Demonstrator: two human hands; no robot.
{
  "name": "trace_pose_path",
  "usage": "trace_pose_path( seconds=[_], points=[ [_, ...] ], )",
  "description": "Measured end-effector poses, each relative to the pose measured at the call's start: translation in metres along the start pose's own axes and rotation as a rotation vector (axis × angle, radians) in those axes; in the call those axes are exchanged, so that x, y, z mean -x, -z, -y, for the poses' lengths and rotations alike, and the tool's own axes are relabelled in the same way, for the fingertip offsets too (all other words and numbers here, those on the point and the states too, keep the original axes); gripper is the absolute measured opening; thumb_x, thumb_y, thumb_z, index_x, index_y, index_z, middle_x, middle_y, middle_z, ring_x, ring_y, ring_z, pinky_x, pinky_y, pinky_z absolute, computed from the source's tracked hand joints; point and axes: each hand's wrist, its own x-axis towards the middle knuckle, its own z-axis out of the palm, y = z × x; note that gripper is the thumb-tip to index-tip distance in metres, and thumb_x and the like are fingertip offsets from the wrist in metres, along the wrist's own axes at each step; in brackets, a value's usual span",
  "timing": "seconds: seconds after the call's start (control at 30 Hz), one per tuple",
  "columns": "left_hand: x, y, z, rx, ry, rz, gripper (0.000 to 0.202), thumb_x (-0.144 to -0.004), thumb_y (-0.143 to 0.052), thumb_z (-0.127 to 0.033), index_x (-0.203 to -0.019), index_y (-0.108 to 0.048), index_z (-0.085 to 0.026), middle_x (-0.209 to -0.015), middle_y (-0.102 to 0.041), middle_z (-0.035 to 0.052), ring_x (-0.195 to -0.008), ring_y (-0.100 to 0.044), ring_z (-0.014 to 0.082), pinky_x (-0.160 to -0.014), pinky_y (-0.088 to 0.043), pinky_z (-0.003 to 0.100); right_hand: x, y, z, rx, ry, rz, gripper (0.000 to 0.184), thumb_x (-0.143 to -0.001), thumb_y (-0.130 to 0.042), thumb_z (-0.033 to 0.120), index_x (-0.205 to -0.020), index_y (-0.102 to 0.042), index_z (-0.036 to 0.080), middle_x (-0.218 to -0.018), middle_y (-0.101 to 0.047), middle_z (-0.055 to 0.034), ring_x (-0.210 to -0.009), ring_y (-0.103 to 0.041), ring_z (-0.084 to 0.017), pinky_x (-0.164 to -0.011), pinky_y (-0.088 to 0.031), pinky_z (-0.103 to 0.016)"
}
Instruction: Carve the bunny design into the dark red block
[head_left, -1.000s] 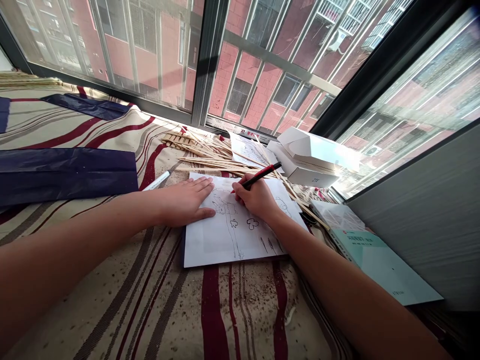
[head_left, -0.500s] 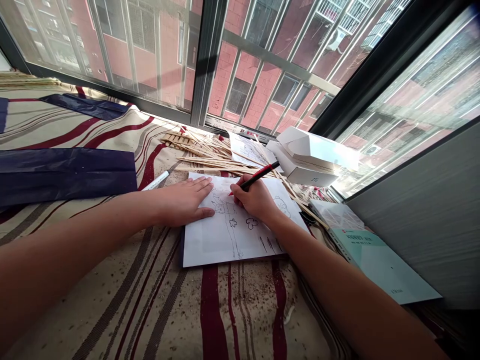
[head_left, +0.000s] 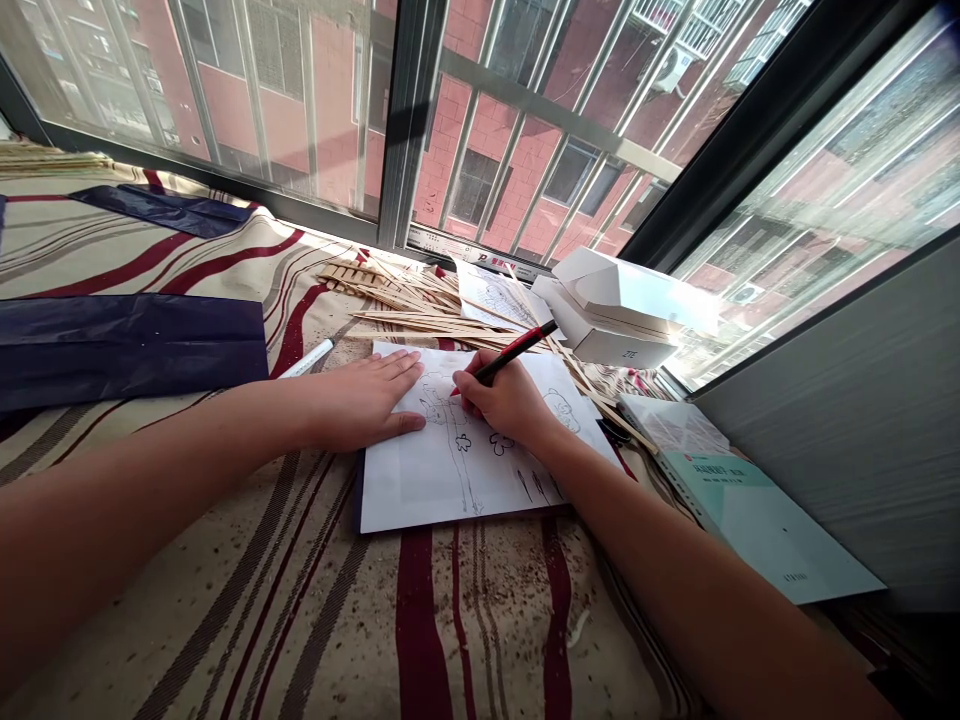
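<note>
My right hand (head_left: 506, 402) grips a red-and-black pencil (head_left: 519, 352), its tip on a white sheet of paper (head_left: 420, 480) bearing black line drawings. Part of the drawing lies hidden under that hand. My left hand (head_left: 360, 405) rests flat and spread on the sheet's left part, holding nothing. Just beyond its fingertips lies a white marker pen (head_left: 307, 358) on the cloth. Thin wooden strips (head_left: 405, 305) are piled past the sheet's far edge.
A striped cloth (head_left: 450, 625) covers the surface. Dark blue paper (head_left: 127, 350) lies at left. A white box (head_left: 619, 320), another drawn sheet (head_left: 495, 297) and a pale green booklet (head_left: 757, 520) sit at right, near the window frame (head_left: 409, 120).
The pencil tip has moved left and slightly down across the sheet with my right hand. My left hand stays flat, and the whole view has shifted slightly.
</note>
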Motion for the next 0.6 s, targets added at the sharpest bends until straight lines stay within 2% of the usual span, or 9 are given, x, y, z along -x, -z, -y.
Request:
trace_pose_path(
  seconds=[0.23,0.43,0.6],
  points=[
    [0.0008,0.0029,-0.0038,0.006,0.024,0.030,0.098,-0.123,-0.039,-0.073,-0.197,-0.022,-0.011,-0.204,-0.013,0.0185,-0.192,-0.017,0.0357,-0.154,-0.017,0.047,0.0013,0.0012,-0.0001,0.038,-0.018,-0.002,0.036,-0.102,-0.074,0.020,-0.073,-0.054,0.027,-0.057,-0.067,0.0054,-0.057,-0.059,-0.016,-0.063,-0.045,-0.031],
    [0.0012,0.0009,-0.0021,0.043,0.011,-0.003,0.090,-0.124,-0.043,-0.072,-0.197,-0.030,-0.022,-0.204,-0.011,0.0171,-0.192,-0.018,0.0387,-0.154,-0.018,0.053,0.0016,-0.0022,-0.0050,-0.033,0.020,0.043,0.032,-0.101,-0.075,0.026,-0.076,-0.055,0.027,-0.059,-0.067,0.0052,-0.055,-0.057,-0.015,-0.061,-0.045,-0.031],
    [0.0005,0.0021,-0.0042,0.016,0.014,0.008,0.088,-0.125,-0.043,-0.070,-0.197,-0.029,-0.021,-0.204,-0.011,0.0197,-0.191,-0.018,0.0393,-0.154,-0.019,0.055,0.0014,-0.0025,-0.0027,-0.025,0.014,0.052,0.033,-0.102,-0.075,0.024,-0.076,-0.055,0.027,-0.060,-0.067,0.0055,-0.056,-0.057,-0.015,-0.062,-0.045,-0.031]
  ],
)
